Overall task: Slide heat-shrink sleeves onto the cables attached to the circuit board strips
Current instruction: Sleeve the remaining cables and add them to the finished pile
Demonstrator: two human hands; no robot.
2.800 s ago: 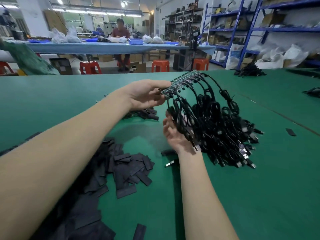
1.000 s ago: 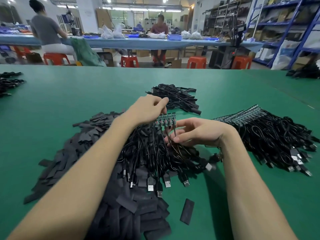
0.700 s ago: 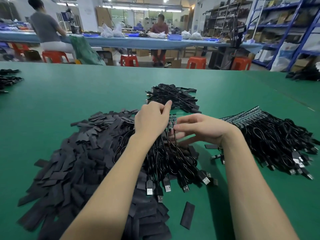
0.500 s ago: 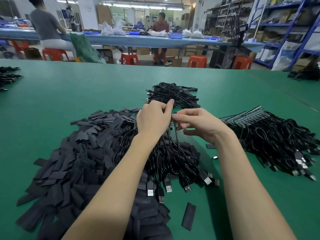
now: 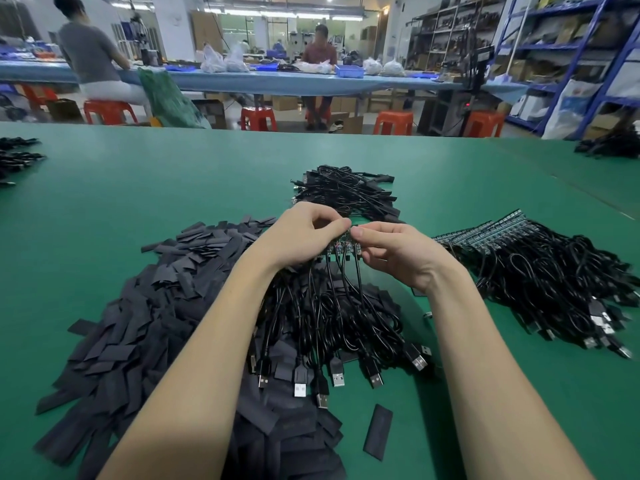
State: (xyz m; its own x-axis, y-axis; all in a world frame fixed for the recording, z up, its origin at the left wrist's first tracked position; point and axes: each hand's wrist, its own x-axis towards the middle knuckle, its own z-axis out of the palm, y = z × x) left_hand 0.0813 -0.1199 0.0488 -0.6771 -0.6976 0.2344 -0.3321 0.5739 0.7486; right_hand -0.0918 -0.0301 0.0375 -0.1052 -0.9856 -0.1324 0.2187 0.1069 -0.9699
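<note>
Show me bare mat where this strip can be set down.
Bare mat lies beyond the sleeve pile; more between the near cables and the right bundle. Crowded under both hands, left, right.

Both hands meet fingertip to fingertip, left point(image 5: 298, 237) and right point(image 5: 398, 254) each pinching, forearms converging.

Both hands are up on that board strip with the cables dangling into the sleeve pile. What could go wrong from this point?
1. Both the left hand and right hand pinch the small circuit board strip; it may flex or snap.
2. Its hanging cables lie looped together, so one could snag.
3. The USB plugs rest on the heat-shrink sleeves and may scatter them.
</note>
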